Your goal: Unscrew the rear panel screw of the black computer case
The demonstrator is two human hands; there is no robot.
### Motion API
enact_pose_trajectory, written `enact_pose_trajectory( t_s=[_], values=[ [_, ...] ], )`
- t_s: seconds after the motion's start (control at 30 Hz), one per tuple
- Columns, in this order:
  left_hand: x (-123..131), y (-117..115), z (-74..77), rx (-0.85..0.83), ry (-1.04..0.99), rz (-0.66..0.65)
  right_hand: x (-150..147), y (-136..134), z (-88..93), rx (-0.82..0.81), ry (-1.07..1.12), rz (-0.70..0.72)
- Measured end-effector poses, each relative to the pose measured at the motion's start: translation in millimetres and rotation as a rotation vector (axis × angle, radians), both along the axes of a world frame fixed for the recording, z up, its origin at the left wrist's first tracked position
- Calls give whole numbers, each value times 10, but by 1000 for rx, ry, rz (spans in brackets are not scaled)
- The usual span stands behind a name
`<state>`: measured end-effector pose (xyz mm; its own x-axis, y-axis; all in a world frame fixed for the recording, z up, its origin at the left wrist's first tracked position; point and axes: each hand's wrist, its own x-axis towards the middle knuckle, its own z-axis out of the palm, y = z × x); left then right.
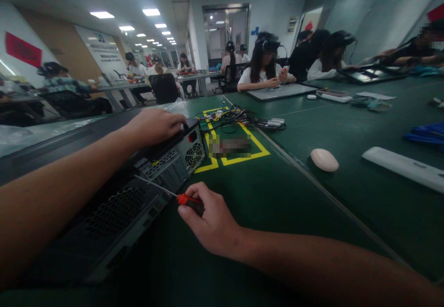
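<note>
A black desktop computer case (114,205) lies on the green table at the left, its metal back panel with fan grille and vents facing me. My left hand (157,124) is on top of the case near the back corner, fingers curled down at its edge. In my right hand (211,219) is a screwdriver (189,201) with a red and black handle, gripped with the fingers wrapped round it. Its long thin shaft points left, and the tip is at the back panel, by a dark slot. Whether the tip touches a screw is too small to tell.
Beyond the case lies a tangle of black cables (239,115). Yellow tape (258,154) marks the table around a blurred-out object (231,146). To the right are a pale rounded object (324,160) and a long white bar (405,166). Several people sit at tables behind.
</note>
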<state>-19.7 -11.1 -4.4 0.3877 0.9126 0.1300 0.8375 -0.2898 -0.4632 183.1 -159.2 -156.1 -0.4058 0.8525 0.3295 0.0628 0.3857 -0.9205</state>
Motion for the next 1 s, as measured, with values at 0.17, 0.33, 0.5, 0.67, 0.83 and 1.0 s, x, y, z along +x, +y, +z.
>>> enact_pose_trajectory(
  t_s=[0.17, 0.33, 0.5, 0.67, 0.83, 1.0],
  values=[
    [1, 2, 3, -9, -6, -3, -5, 2, -6, -14, 14, 18],
    [26, -18, 18, -10, 2, 20, -20, 4, -11, -2, 25, 14],
    [22, -15, 14, -14, -21, 22, -12, 4, -24, 46, 40, -6],
    [6, -1, 7, -10, -3, 8, -5, 23, -42, 144, 9, -32],
    [21, -15, 22, -28, 12, 12, -13, 10, -30, 111, 25, -39],
    [12, -4, 14, -22, 1, 26, -9, 5, -25, 57, 6, -31]
  ],
)
